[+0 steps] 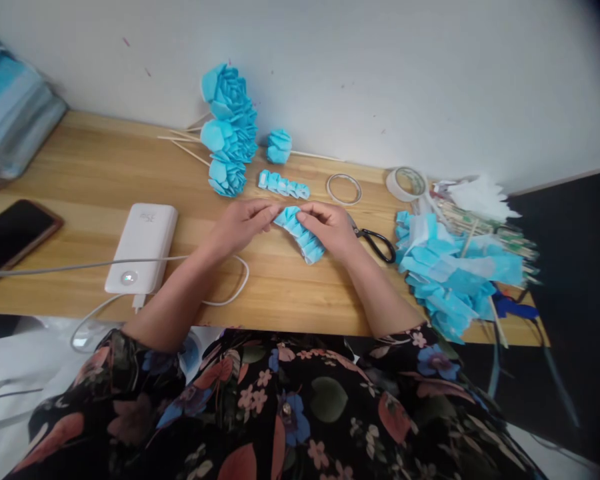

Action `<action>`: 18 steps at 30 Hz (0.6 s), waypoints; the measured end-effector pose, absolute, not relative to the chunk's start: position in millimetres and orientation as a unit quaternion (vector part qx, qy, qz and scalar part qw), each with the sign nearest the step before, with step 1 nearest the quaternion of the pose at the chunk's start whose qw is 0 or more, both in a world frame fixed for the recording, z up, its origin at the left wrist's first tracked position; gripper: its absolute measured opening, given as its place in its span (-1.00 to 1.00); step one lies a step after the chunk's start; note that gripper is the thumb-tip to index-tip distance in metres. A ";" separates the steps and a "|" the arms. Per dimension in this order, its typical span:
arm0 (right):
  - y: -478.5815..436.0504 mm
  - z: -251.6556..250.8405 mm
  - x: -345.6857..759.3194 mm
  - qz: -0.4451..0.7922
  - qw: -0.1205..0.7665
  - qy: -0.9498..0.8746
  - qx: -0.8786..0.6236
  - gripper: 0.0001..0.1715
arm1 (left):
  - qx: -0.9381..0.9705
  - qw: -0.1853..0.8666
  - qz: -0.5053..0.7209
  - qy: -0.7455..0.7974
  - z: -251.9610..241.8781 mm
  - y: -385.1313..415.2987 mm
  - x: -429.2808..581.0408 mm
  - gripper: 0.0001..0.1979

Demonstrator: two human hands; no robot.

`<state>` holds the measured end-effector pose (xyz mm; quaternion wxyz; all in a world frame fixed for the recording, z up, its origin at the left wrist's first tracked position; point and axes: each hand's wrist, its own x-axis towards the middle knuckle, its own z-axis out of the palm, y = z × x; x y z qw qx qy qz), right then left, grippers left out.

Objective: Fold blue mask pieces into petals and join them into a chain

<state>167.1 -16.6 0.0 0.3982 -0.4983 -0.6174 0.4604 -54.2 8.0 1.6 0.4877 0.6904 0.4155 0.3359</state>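
A strip of folded blue paper petals (300,235) lies on the wooden table (100,167) between my hands. My left hand (243,223) pinches its left end with closed fingers. My right hand (333,230) grips the strip from the right, fingers curled over it. A second blue petal strip (283,185) rests just beyond them. Finished blue paper flowers (230,130) on wooden sticks lie further back by the wall, with a smaller blue bud (279,146) beside them.
Black-handled scissors (375,243) lie right of my right hand. A tape ring (344,189) and a white tape roll (405,183) sit behind. A heap of blue paper scraps (450,273) fills the right end. A white power bank (143,247) with cable and a phone (13,233) lie left.
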 end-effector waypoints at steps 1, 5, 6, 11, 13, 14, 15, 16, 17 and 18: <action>-16.3 -0.6 167.1 0.459 0.401 -0.617 -0.497 -0.67 | 0.693 0.486 0.327 0.420 0.3 8.2 -54.1 -0.60; -16.3 -1.6 165.8 0.447 0.400 -0.626 -0.498 -0.67 | 0.699 0.476 0.308 0.436 -3.8 9.7 -53.4 -0.65; -16.5 -1.8 165.6 0.443 0.401 -0.629 -0.498 -0.67 | 0.699 0.476 0.307 0.437 -3.9 9.9 -53.2 -0.66; -16.7 -3.3 166.1 0.433 0.399 -0.633 -0.502 -0.65 | 0.693 0.486 0.316 0.429 -1.6 9.2 -52.6 -0.66; -16.2 -4.4 166.5 0.431 0.401 -0.633 -0.502 -0.64 | 0.686 0.497 0.316 0.427 -1.7 8.8 -52.1 -0.63; -15.9 -5.0 166.5 0.430 0.402 -0.633 -0.503 -0.64 | 0.681 0.506 0.315 0.426 -2.2 8.9 -51.8 -0.63; -15.6 -5.7 166.5 0.428 0.402 -0.633 -0.503 -0.63 | 0.674 0.515 0.315 0.426 -2.9 9.0 -51.5 -0.63; -15.3 -6.4 166.4 0.427 0.402 -0.634 -0.504 -0.63 | 0.666 0.524 0.317 0.426 -3.7 9.2 -51.2 -0.65; -15.2 -7.2 166.2 0.426 0.402 -0.635 -0.503 -0.63 | 0.660 0.530 0.318 0.427 -4.3 9.5 -50.9 -0.66; -15.1 -8.0 166.0 0.426 0.402 -0.636 -0.502 -0.64 | 0.657 0.533 0.318 0.428 -4.8 9.7 -50.7 -0.67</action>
